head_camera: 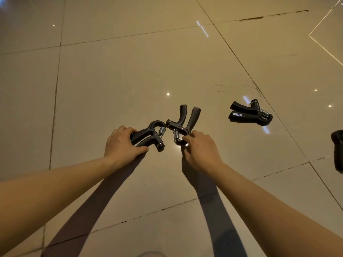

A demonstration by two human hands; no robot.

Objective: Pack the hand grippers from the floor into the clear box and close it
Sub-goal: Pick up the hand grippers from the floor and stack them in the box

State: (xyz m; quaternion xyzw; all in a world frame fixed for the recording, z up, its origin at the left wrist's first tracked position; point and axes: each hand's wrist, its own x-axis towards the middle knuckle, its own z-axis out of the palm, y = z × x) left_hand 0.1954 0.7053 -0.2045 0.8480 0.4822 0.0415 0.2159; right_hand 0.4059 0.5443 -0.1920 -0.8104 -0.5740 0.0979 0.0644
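Observation:
Two black hand grippers lie side by side on the tiled floor in the middle of the view. My left hand (pixel 121 142) grips the handles of the left hand gripper (pixel 150 135), fingers curled over them. My right hand (pixel 199 148) pinches the spring end of the middle hand gripper (pixel 183 121), whose handles point away from me. A third hand gripper (pixel 249 114) lies alone to the right. A fourth black one (pixel 338 151) is cut off by the right edge. The clear box (pixel 328 30) shows only as a corner at the top right.
Glossy beige floor tiles (pixel 130 80) with dark grout lines fill the view and reflect ceiling lights. My arms cast long shadows toward me. A pale rounded shape (pixel 151 254) sits at the bottom edge.

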